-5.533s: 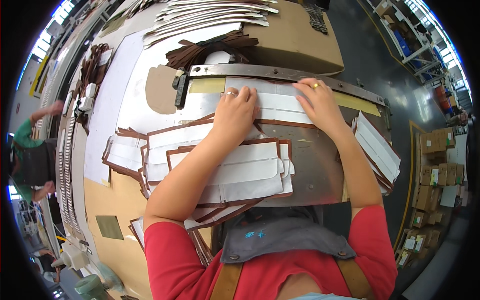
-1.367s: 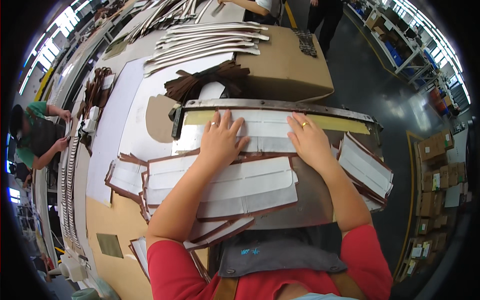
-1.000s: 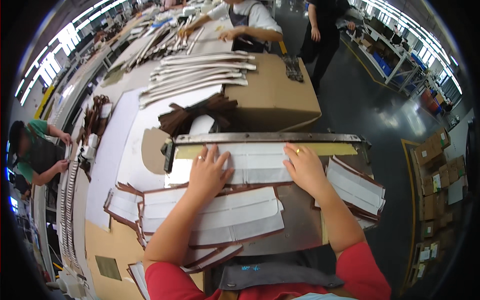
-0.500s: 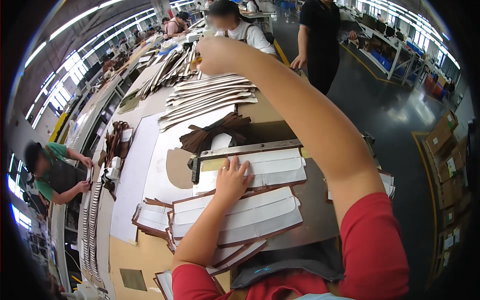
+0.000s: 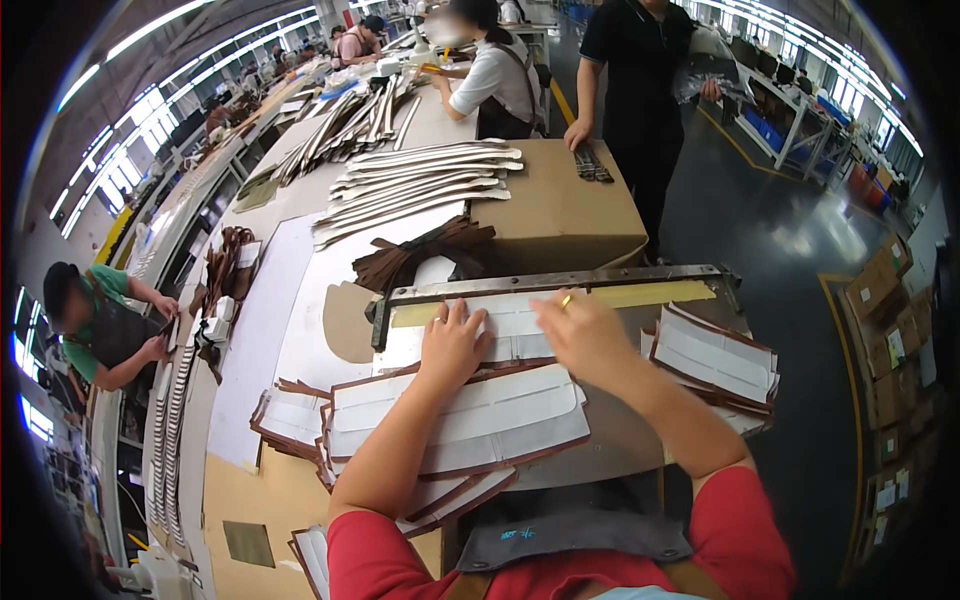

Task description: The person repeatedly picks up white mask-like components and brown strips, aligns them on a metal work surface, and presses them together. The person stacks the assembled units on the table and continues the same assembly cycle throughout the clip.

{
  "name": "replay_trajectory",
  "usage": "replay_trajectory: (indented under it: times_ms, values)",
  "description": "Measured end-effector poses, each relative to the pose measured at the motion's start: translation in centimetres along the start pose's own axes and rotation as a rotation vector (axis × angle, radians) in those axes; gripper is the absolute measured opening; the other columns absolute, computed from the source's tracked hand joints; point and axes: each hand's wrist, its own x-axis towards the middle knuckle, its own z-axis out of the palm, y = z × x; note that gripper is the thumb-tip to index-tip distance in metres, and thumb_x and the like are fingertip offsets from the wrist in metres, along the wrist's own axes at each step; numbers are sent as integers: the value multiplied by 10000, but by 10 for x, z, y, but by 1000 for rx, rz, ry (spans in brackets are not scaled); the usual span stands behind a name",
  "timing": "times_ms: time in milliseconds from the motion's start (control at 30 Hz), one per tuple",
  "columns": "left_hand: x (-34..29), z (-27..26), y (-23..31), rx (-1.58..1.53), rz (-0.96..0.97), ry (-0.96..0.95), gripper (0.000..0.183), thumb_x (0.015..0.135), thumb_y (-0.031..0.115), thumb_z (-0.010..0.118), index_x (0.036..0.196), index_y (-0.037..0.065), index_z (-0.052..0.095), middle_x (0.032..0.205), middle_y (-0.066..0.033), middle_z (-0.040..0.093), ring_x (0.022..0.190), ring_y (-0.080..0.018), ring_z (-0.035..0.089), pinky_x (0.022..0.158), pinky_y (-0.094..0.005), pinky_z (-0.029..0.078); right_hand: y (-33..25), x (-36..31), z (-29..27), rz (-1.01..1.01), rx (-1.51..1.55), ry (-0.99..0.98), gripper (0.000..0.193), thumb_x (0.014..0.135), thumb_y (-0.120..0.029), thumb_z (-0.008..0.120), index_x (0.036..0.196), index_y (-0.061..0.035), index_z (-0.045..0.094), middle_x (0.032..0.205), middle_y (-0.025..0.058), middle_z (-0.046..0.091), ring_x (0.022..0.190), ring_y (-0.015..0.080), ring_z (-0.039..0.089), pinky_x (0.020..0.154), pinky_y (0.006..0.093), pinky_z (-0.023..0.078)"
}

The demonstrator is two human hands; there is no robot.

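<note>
My left hand (image 5: 455, 343) lies with fingers spread on a white panel with brown edges (image 5: 515, 318), holding it flat against a metal guide bar (image 5: 560, 280). My right hand (image 5: 590, 340) is closed over the right part of this panel. A small yellow piece shows at its fingers; the rest of what it grips is hidden and slightly blurred. Nearest my body, a stack of white panels with brown borders (image 5: 460, 425) partly overlaps the worked panel's near edge. Yellow tape (image 5: 655, 293) runs along the bar.
Another pile of panels (image 5: 715, 360) lies at the right. Beyond the bar sit a brown strip bundle (image 5: 420, 250), a cardboard box (image 5: 560, 200) and stacked pale strips (image 5: 420, 185). A standing person (image 5: 635, 110) touches dark pieces on the box. Another person (image 5: 110, 320) works at left.
My right hand has come back from far over the table to the panel beside my left hand, which stays on it. The person at the far side has turned and moved right.
</note>
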Motion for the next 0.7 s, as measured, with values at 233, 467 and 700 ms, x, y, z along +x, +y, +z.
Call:
replay_trajectory:
  times_ms: [233, 467, 700]
  values:
    - [-1, -5, 3, 9, -23, -37, 321, 837, 299, 617, 1115, 143, 580, 1208, -174, 529, 1101, -420, 515, 873, -464, 452, 23, -23, 78, -48, 76, -176, 442, 896, -312, 528, 1270, -77, 502, 1359, 115, 446, 1246, 321, 406, 1028, 484, 311]
    - [-1, -3, 6, 7, -48, -29, 331, 832, 294, 621, 1124, 144, 578, 1214, -164, 531, 1112, -405, 515, 870, -460, 454, 31, -27, 79, 8, 103, -233, 449, 890, -316, 528, 1277, -89, 500, 1356, 110, 455, 1259, 316, 405, 1032, 488, 309]
    - [-1, -3, 4, -24, -79, -66, 352, 823, 291, 621, 1148, 163, 577, 1235, -170, 531, 1154, -399, 490, 878, -462, 441, 38, -26, 59, 108, 20, -300, 408, 883, -289, 533, 1235, -82, 537, 1348, 94, 467, 1266, 304, 398, 1026, 489, 313]
